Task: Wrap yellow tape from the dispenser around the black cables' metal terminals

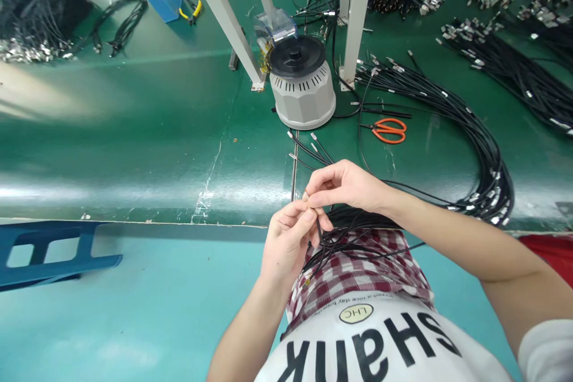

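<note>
My left hand [286, 245] and right hand [344, 185] meet just past the worktop's front edge [134, 224], fingertips pinched tight on a black cable's [319, 230] metal end [307, 196] for control, loose cables [353, 221] draped over plaid cloth [358, 268].

A cable assembly workshop: beyond the hands, a green anti-static workbench [147, 149] carries bundled black cables [465, 101], orange-handled scissors [388, 130] and a grey tabletop machine [302, 82].
</note>
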Motion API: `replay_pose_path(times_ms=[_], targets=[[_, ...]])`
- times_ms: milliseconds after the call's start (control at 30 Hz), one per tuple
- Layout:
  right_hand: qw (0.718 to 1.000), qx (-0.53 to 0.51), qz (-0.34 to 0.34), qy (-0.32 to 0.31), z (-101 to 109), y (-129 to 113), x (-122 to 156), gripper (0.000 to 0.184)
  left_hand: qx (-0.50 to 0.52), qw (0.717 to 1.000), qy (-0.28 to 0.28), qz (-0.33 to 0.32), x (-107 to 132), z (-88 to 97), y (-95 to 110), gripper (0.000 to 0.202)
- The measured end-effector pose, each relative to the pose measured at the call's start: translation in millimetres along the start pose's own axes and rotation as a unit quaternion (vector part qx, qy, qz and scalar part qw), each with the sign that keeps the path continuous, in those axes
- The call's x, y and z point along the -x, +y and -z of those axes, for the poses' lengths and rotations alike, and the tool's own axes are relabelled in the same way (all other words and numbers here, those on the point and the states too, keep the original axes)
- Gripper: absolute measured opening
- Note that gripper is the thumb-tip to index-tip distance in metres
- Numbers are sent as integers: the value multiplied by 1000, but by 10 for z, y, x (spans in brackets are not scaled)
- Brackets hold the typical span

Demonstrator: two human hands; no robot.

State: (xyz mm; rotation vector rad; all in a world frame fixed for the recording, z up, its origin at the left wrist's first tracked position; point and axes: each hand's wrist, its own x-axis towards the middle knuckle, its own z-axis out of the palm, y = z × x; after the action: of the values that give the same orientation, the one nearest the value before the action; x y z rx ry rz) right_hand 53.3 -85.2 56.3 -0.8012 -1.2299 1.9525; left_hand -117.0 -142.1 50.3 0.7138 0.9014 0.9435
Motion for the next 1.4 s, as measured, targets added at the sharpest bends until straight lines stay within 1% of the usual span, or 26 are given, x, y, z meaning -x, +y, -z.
replay_pose_path(times_ms=[100,167,200,267,333,433,500,533,600,667,767,800,867,933,967,1000,1033,1100,1167,1200,1233,1267,1300,1333,1367,1400], targets=[[997,56,43,-4,9,26,-59,20,30,999,-12,25,-21,55,-5,26],[987,141,73,9,24,41,-85,19,39,998,-17,38,-35,92,-10,26],[976,199,88,26,37,45,-95,19,41,998,-19,42,-40,109,-12,26],[935,329,112,75,80,48,-112,18,43,998,-20,44,-44,140,-13,26],[878,451,106,119,142,49,-131,19,37,999,-8,31,-38,174,-10,25],[795,584,43,157,242,73,-173,23,11,999,32,-11,-9,255,-10,21],[749,642,-9,166,289,111,-210,28,-6,998,59,-30,15,332,-17,21],[734,658,-28,167,302,133,-229,28,-10,997,67,-33,27,373,-22,21],[724,668,-47,163,311,168,-260,20,-13,997,75,-35,48,450,-30,25],[734,658,-47,162,302,180,-273,15,-11,996,83,-42,66,510,-36,28],[757,635,-42,151,275,152,-241,15,-13,993,101,-64,80,571,-43,26],[777,613,-42,140,265,136,-220,16,-18,992,107,-69,80,589,-46,25],[842,527,-47,105,247,104,-169,17,-43,989,118,-77,77,635,-56,25],[907,413,-55,63,230,74,-118,22,-108,980,142,-90,81,702,-71,26],[928,364,-60,43,222,60,-95,24,-163,969,160,-98,88,743,-78,26],[941,330,-65,23,215,45,-73,26,-231,951,176,-104,100,787,-85,26],[950,305,-69,5,207,30,-52,28,-310,926,187,-107,118,831,-88,26],[959,271,-74,-25,193,4,-15,30,-462,860,193,-98,166,898,-79,32],[964,254,-73,-40,177,-17,14,32,-562,798,196,-91,218,906,-38,41],[965,250,-71,-45,169,-26,24,32,-580,783,200,-99,237,879,-4,43],[965,247,-71,-50,161,-33,32,33,-575,783,204,-118,247,830,38,41],[966,243,-71,-56,152,-39,36,33,-550,797,203,-142,243,763,86,36],[966,240,-72,-64,142,-45,37,33,-505,825,191,-166,223,682,137,27],[965,239,-74,-74,132,-50,36,34,-445,860,172,-183,187,592,188,17],[964,242,-75,-84,120,-56,33,33,-382,893,149,-185,137,502,235,19],[962,246,-75,-94,108,-61,30,33,-317,924,117,-177,77,417,277,29]])
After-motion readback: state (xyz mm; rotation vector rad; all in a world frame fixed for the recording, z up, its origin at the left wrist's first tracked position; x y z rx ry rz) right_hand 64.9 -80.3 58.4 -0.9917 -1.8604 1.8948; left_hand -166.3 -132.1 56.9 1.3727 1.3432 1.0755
